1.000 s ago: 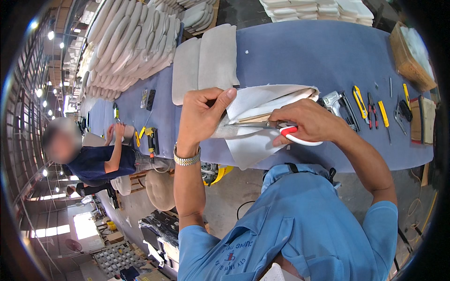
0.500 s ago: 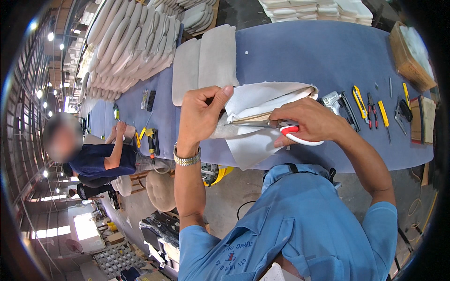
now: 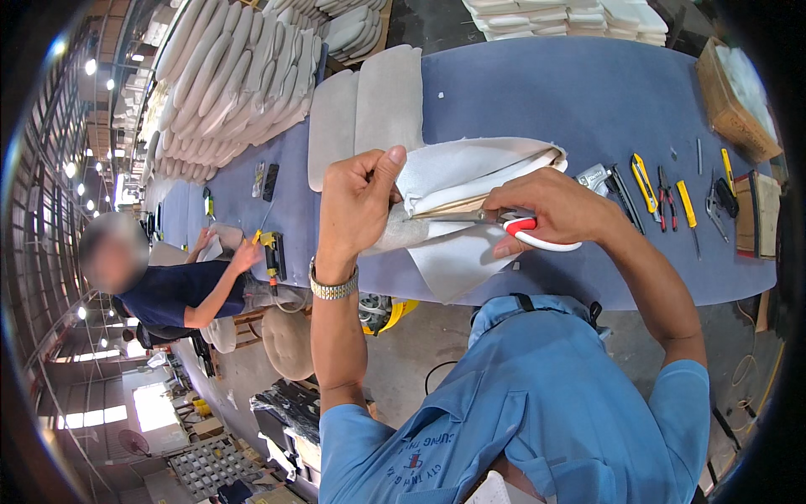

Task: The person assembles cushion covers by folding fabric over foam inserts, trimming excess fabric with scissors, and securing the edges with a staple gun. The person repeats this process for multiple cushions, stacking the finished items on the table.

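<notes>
Near the front edge of the blue-covered table (image 3: 571, 92), the left hand (image 3: 357, 193) pinched white fabric (image 3: 478, 160), right hand (image 3: 558, 206) curled round red-and-white scissors (image 3: 558, 245), decent room beyond tbh.

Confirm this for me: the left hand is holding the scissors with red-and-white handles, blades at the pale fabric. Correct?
Wrong hand: the head view shows the right hand holding the scissors with red-and-white handles, blades at the pale fabric.
</notes>
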A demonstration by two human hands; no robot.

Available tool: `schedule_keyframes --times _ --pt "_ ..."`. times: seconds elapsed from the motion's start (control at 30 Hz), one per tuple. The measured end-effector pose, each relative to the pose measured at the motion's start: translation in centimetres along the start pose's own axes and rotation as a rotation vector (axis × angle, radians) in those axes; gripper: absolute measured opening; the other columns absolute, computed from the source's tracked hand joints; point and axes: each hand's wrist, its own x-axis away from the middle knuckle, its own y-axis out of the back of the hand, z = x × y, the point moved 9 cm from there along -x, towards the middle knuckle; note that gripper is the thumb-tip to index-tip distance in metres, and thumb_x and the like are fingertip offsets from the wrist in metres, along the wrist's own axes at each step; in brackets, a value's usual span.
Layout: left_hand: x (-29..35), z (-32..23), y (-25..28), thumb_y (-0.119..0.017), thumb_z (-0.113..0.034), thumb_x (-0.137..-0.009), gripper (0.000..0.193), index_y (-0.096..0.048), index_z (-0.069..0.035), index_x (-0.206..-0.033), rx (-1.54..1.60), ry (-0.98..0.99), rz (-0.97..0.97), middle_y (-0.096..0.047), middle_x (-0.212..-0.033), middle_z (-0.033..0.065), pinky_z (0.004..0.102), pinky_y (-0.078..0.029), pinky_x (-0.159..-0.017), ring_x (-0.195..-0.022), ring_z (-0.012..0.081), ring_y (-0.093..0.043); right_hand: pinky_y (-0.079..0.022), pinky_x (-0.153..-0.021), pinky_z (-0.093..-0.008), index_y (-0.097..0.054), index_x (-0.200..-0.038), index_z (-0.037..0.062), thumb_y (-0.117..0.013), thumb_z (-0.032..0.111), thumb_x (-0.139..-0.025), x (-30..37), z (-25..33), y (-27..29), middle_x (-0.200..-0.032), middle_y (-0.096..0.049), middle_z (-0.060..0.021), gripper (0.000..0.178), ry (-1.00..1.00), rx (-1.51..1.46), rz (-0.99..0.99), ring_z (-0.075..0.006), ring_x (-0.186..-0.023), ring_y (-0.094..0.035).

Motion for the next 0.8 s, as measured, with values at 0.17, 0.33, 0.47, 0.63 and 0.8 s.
schedule_keyframes --times 0.17,0.33,0.47,0.63,0.8 --pt "-0.2 0.5 0.3 -0.063 -0.037 -0.106 0.048 -0.069 0.002 -0.078 0.092 0.001 -0.034 -0.063 -0.063 0.0029 0.0238 -0.044 -0.053 -0.057 0.0069 -0.057 -0.054 -0.076 -0.0453 -0.072 -0.108 0.0055 -0.079 0.059 -0.081 0.1 0.0 0.4 -0.095 -0.075 -0.0171 0.061 -0.002 0.003 -0.013 -0.0358 -0.089 -0.073" --pt "-0.4 1.0 2.3 -0.056 -0.039 -0.108 0.049 -0.076 0.005 -0.102 0.208 -0.023 -0.274 -0.075 -0.079 0.0112 0.0234 -0.051 -0.057 -0.062 0.013 -0.069 -0.054 -0.083 -0.0422 -0.07 -0.116 0.0039 -0.089 0.043 -0.075 3.0 -0.5 3.9 -0.101 -0.073 -0.0149 0.06 -0.006 -0.098 -0.353 -0.0344 -0.09 -0.071" --pt "-1.0 -0.2 2.9 -0.053 -0.042 -0.109 0.054 -0.076 0.006 -0.101 0.187 -0.132 -0.281 -0.076 -0.08 0.0135 0.0238 -0.051 -0.055 -0.059 0.0149 -0.069 -0.053 -0.088 -0.0406 -0.06 -0.131 0.0046 -0.096 0.033 -0.07 1.9 1.0 6.9 -0.108 -0.069 -0.0178 0.077 0.145 0.161 -0.714 -0.0302 -0.098 -0.069" --pt "-1.9 -0.3 3.7 -0.052 -0.043 -0.11 0.057 -0.076 0.006 -0.098 0.241 -0.286 -0.386 -0.075 -0.077 0.0133 0.0243 -0.051 -0.055 -0.059 0.0161 -0.07 -0.054 -0.086 -0.0415 -0.065 -0.12 0.0065 -0.089 0.032 -0.079 -3.0 -0.3 3.9 -0.105 -0.071 -0.0144 0.054 0.089 0.015 -0.571 -0.0348 -0.098 -0.069" --pt "-3.1 1.5 6.0 -0.047 -0.039 -0.112 0.055 -0.075 0.008 -0.102 0.366 -0.306 -0.682 -0.074 -0.081 0.0143 0.0286 -0.055 -0.066 -0.068 0.0183 -0.071 -0.052 -0.07 -0.0354 -0.065 -0.11 0.0044 -0.081 0.02 -0.088 -4.7 -2.6 2.2 -0.082 -0.068 -0.0102 0.032 -0.176 -0.127 -0.559 -0.0244 -0.071 -0.065"
